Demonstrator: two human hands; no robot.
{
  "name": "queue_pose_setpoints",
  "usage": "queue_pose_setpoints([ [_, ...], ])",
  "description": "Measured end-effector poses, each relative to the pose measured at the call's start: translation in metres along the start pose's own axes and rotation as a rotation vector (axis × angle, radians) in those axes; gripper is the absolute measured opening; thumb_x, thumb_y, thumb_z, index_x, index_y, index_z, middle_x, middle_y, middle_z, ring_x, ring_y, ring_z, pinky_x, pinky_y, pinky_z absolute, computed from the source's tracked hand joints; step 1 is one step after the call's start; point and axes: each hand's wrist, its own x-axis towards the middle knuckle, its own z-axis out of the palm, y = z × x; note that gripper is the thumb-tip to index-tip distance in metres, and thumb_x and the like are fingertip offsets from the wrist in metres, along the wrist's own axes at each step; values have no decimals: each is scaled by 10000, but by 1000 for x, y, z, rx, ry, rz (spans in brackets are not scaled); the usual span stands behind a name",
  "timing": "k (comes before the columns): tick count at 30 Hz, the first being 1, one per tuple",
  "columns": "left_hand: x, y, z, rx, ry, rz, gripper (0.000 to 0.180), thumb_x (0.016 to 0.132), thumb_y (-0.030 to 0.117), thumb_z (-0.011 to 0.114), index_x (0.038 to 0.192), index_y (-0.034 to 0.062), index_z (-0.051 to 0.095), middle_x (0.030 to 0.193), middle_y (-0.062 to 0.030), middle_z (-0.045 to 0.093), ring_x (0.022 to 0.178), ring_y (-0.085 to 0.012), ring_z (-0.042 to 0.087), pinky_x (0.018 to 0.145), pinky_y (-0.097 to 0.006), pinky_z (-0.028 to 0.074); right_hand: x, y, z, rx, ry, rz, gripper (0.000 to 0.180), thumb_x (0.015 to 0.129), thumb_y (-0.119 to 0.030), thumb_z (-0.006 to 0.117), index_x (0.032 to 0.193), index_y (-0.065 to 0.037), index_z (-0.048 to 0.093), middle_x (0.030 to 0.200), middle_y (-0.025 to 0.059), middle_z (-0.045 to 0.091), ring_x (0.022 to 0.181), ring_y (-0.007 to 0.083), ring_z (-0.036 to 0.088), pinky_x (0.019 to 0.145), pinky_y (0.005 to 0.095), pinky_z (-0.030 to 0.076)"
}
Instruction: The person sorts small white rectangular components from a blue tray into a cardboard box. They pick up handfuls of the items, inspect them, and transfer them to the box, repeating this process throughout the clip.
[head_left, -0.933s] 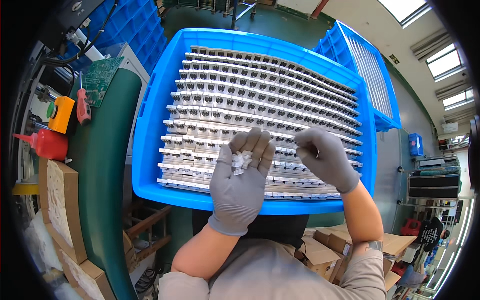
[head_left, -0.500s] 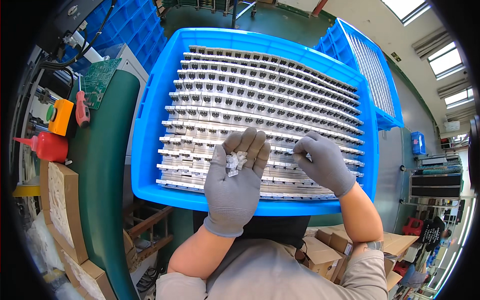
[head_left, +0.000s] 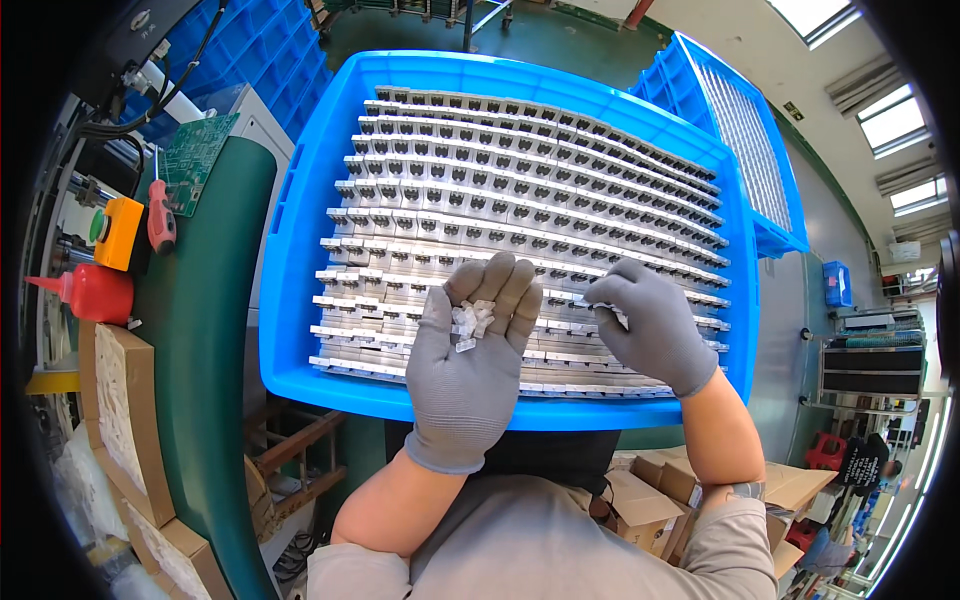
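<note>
Your grey-gloved left hand (head_left: pixel 470 365) lies palm up, fingers spread, cupping a small heap of clear plastic clips (head_left: pixel 472 320) over the large blue plastic crate (head_left: pixel 300 250). Your grey-gloved right hand (head_left: pixel 645 325), at 3 o'clock of it, pinches one clip against the rows of white plastic parts (head_left: pixel 520 190) filling the crate.

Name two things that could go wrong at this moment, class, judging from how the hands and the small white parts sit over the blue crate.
1. The small white parts lie loose on the flat, open left hand; a tilt could spill them among the rows of parts in the blue crate.
2. The right hand reaches down onto a row; its glove might knock neighbouring pieces out of line.
</note>
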Motion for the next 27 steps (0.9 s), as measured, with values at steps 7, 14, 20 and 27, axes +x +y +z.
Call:
queue_pose_setpoints([
  [7,0,0,-1,-18,-8,-10,384,1124,316,353,1221,18,576,1324,-163,583,1350,-321,520,1205,-505,401,0,3,-6,12,-37,-93,248,769,-24,677,997,-100,738,899,110,661,796,344,659,694,444,541],
  [14,0,1,-2,-1,-17,-18,380,1125,319,350,1228,24,565,1324,-147,580,1352,-312,521,1201,-497,409,1,-4,-4,25,4,-69,248,768,1,659,986,-99,722,924,131,654,829,349,650,699,457,530],
  [20,-1,1,0,11,-10,-16,375,1125,326,354,1216,27,561,1284,-139,577,1334,-316,531,1199,-496,406,1,0,1,-17,15,-139,207,789,-37,684,985,-99,713,888,123,630,806,347,642,694,459,522],
  [27,0,-1,-7,-33,-60,-18,421,1129,343,324,1263,25,566,1344,-170,583,1327,-323,541,1190,-495,408,6,-1,10,-94,27,-74,146,799,-116,742,936,-91,698,865,105,623,793,331,643,670,449,525],
])
